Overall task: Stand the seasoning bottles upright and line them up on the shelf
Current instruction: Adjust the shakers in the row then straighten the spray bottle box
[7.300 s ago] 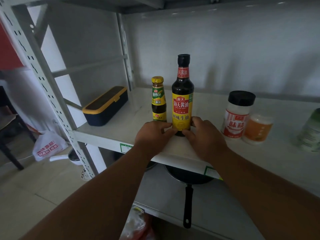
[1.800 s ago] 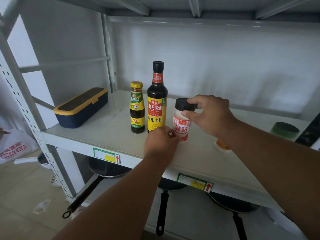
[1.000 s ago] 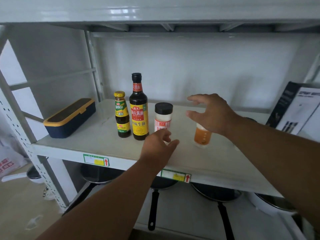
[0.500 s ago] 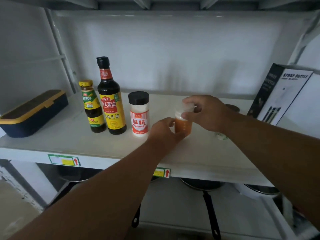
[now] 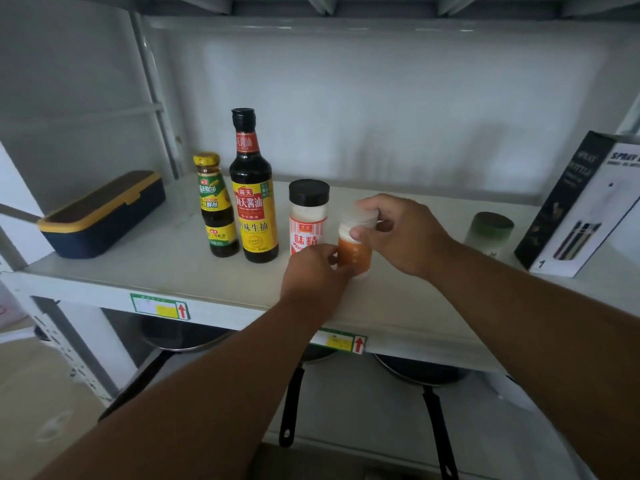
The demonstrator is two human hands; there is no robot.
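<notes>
Both hands grip the orange jar (image 5: 354,253), seemingly upright: left hand (image 5: 317,271) low, right hand (image 5: 398,230) high.

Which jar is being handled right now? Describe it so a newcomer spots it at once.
On the white shelf, follow the row of upright bottles rightward past the tall soy sauce bottle and the black-capped white shaker. The small orange jar stands next, held by both hands: only it has orange contents and a pale translucent cap.

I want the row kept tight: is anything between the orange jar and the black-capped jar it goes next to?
Nothing separate shows between the orange jar and the black-capped jar; only the left hand, holding the orange jar's base, sits there.
</notes>
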